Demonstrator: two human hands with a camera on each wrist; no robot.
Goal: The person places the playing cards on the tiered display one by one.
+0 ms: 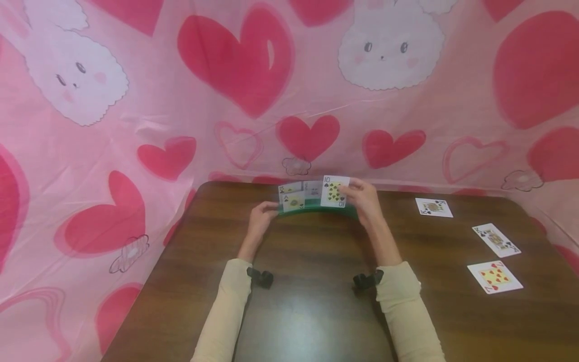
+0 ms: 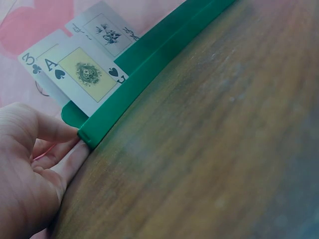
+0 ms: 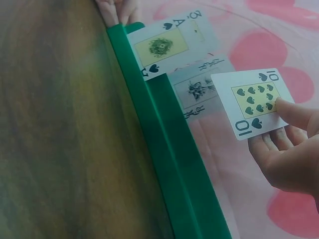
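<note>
A green curved card holder stands on the table. At its left end my left hand grips the tip between thumb and fingers. An ace of spades leans in the holder, overlapping a three of clubs behind it. Beside them a joker stands in the rear part. Between the thumb and fingers of my right hand is a ten of spades, its face toward me. In the head view this card appears over the holder's right half, right of the joker.
On the right side of the brown wooden table lie two kings, one farther back and one nearer. A seven of hearts lies in front of them. A pink heart-patterned sheet hangs behind the table.
</note>
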